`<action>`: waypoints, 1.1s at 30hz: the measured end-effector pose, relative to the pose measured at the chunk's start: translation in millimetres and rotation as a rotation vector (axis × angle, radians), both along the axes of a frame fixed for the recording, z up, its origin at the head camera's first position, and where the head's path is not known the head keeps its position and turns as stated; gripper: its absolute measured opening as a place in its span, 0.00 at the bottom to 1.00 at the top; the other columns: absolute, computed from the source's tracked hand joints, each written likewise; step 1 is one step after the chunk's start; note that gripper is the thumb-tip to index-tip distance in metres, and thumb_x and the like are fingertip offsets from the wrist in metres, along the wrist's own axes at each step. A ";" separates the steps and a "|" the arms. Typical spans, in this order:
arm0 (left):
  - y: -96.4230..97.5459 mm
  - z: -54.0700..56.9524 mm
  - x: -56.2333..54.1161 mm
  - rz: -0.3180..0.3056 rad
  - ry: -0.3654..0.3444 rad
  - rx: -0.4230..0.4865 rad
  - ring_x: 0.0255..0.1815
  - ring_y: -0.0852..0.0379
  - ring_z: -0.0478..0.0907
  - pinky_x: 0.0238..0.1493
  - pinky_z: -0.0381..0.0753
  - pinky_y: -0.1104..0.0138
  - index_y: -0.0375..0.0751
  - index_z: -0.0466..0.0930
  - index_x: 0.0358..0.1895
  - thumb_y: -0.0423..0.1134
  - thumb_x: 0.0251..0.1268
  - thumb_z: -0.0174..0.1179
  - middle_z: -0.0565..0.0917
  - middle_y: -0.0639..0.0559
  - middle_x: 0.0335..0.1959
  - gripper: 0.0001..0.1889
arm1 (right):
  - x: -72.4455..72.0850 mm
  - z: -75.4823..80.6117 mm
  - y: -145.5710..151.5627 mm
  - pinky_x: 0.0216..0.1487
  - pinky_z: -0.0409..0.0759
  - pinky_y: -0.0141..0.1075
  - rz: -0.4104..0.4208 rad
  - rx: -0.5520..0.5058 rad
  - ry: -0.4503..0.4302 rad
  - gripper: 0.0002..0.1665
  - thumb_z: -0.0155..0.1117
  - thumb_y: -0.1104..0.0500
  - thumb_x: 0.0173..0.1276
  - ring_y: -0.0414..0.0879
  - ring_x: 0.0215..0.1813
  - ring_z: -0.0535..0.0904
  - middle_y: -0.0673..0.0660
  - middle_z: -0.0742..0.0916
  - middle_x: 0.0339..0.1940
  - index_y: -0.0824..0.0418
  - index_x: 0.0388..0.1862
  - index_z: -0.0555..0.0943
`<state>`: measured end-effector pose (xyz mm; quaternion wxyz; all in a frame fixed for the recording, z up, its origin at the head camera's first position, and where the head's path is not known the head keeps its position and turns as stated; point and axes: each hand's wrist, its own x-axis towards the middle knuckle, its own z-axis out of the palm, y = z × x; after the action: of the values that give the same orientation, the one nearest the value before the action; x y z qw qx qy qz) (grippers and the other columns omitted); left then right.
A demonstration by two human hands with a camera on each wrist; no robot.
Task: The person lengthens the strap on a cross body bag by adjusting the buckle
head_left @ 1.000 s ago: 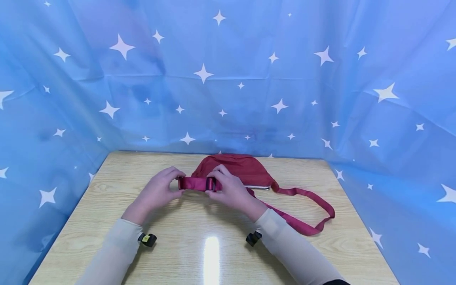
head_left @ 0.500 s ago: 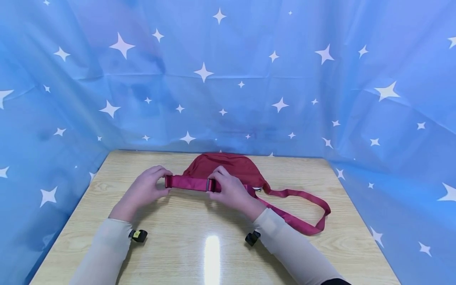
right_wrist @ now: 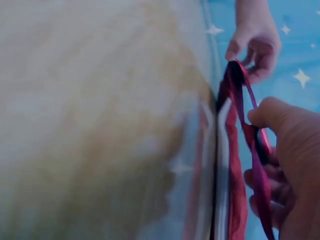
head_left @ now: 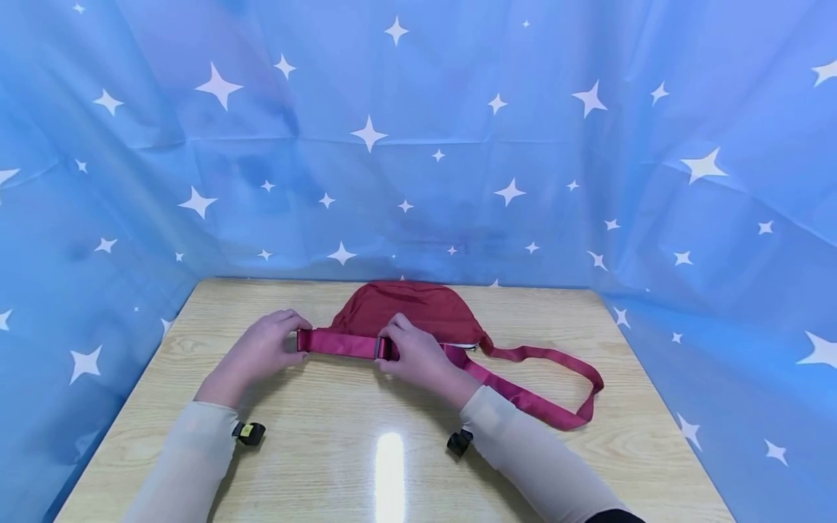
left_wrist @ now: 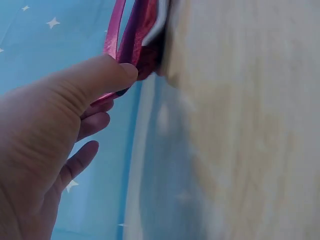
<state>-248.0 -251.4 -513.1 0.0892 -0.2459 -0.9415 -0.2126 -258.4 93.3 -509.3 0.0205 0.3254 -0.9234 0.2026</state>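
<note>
A dark red waist bag (head_left: 405, 309) lies at the back of the table, its zipper edge toward me. My left hand (head_left: 255, 356) pinches the left end of its magenta strap (head_left: 343, 343) between thumb and fingers. On the right, my right hand (head_left: 421, 363) pinches the strap at a dark slider buckle (head_left: 378, 348). Between the hands the strap runs nearly straight, in front of the bag. The left wrist view shows two layers of strap (left_wrist: 131, 37) rising from the left thumb (left_wrist: 107, 75). In the right wrist view, the right fingers partly hide the buckle.
The rest of the strap (head_left: 556, 415) loops over the table to the right and back to the bag's right corner. A wooden table (head_left: 314, 450) carries everything. Behind and beside it hangs a blue curtain (head_left: 458, 181) with white stars.
My left hand has moved left with the strap end, lengthening the stretch between the hands. The bag has slid a little left. My right hand has stayed almost in place at the buckle.
</note>
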 end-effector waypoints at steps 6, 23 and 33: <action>-2.4 -6.2 3.4 -0.008 -0.029 -0.006 0.56 0.43 0.85 0.63 0.82 0.43 0.43 0.86 0.57 0.35 0.55 0.85 0.87 0.51 0.52 0.26 | 9.9 -7.5 -8.5 0.43 0.81 0.36 0.060 0.097 0.011 0.28 0.78 0.42 0.73 0.40 0.41 0.77 0.49 0.81 0.52 0.55 0.62 0.82; -2.8 -8.2 6.9 -0.008 0.003 -0.069 0.55 0.43 0.86 0.62 0.83 0.43 0.47 0.85 0.58 0.31 0.55 0.84 0.88 0.51 0.52 0.27 | 37.4 -7.0 -15.9 0.42 0.78 0.35 0.050 0.144 0.024 0.25 0.78 0.38 0.72 0.39 0.41 0.75 0.45 0.81 0.43 0.53 0.52 0.82; -19.9 -1.5 15.7 0.046 -0.141 0.054 0.64 0.38 0.83 0.68 0.78 0.37 0.41 0.82 0.67 0.35 0.59 0.84 0.86 0.45 0.64 0.32 | 33.8 19.1 27.9 0.57 0.85 0.47 -0.009 -0.002 -0.109 0.33 0.78 0.39 0.74 0.48 0.54 0.84 0.55 0.86 0.54 0.60 0.64 0.83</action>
<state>-232.3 -271.3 -514.6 0.0343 -0.2060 -0.9447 -0.2527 -224.7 121.2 -490.1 -0.0287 0.3095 -0.9244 0.2210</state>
